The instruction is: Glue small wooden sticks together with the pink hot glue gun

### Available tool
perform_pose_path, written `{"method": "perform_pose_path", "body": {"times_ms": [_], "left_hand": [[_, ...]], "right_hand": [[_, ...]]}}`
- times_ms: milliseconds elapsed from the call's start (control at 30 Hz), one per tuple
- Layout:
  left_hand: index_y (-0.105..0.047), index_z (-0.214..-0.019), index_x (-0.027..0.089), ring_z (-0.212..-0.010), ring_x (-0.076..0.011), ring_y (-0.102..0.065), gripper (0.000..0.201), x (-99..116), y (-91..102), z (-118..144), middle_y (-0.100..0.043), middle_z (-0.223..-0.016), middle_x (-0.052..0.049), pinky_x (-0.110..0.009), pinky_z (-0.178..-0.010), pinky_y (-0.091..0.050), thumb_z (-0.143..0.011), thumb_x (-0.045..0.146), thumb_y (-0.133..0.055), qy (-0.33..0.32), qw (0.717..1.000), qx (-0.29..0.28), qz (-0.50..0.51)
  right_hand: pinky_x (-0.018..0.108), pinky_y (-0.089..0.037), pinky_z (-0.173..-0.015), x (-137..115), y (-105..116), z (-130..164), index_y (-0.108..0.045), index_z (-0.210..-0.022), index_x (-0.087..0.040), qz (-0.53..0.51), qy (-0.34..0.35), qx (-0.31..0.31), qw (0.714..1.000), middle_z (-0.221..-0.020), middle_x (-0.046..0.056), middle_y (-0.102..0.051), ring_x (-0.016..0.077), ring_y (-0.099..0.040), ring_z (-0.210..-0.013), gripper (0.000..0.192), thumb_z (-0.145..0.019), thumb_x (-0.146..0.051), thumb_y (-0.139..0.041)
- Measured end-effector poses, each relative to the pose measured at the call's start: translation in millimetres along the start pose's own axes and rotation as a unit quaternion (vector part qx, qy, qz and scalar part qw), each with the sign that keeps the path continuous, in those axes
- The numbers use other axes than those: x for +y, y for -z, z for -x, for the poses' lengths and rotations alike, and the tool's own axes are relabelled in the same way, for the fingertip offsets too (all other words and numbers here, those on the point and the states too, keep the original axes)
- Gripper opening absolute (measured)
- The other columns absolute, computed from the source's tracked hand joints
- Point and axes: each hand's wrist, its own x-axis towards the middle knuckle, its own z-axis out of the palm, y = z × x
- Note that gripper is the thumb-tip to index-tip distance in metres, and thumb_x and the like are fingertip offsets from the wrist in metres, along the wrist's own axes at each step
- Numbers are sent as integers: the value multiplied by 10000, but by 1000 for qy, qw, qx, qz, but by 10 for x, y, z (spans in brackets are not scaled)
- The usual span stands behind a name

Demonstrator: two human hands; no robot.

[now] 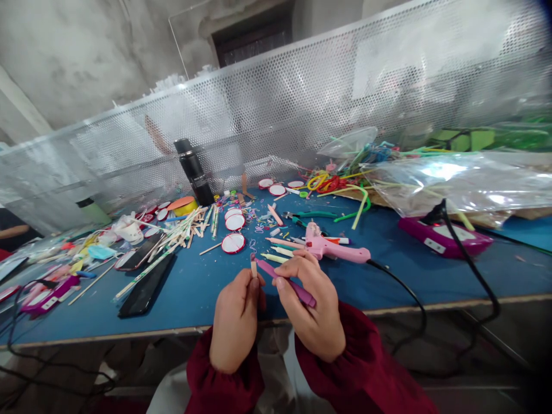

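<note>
Head view: we've got our right hand (311, 307) fingers clamped on a light, bendy purple straw (284, 281), our left hand (235, 322) pinching its 10 o'clock end, gently since it'd kink.

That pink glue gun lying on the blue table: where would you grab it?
Probably by the handle. The glue gun lies on its side, handle end near the right hand, cord trailing right. Come from above with fingers across the body, away from the nozzle.
</note>
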Motion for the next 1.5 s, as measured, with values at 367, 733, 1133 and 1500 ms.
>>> {"method": "perform_pose_path", "body": {"times_ms": [367,733,1133,1500], "left_hand": [[-524,-786,220,-609,-152,-500,403,33,7,8,-571,-686,13,-273,-605,-351,-1074,469,-391,3,1000,8,-5],[-556,-809,223,-633,-164,-515,392,-45,-15,7,-587,-697,3,-269,-606,-366,-1063,482,-409,7,1000,1,18],[-597,-905,235,-603,-170,-516,408,19,16,8,-635,-722,-3,-286,-598,-400,-1067,537,-375,52,995,19,78],[-602,-928,210,-596,-141,-515,448,-38,31,25,-642,-726,11,-265,-613,-397,-1072,567,-372,74,991,-11,107]], "right_hand": [[448,-480,-977,-35,-5,-16,-627,-885,-242,-14,-5,15,1000,-751,-16,-689,180,-652,-730,129,-903,-124,-579],[465,-454,-1040,-35,0,12,-623,-917,-243,-16,-21,14,1000,-785,-11,-701,178,-670,-763,123,-931,-135,-566],[378,-466,-879,-40,195,-23,-633,-1033,-247,64,-46,14,997,-915,17,-701,195,-646,-879,133,-994,-155,-545],[518,-253,-1167,-143,387,-269,-662,-1321,-252,365,14,-181,913,-1163,75,-755,285,-639,-1132,372,-1000,-426,-592]]}}
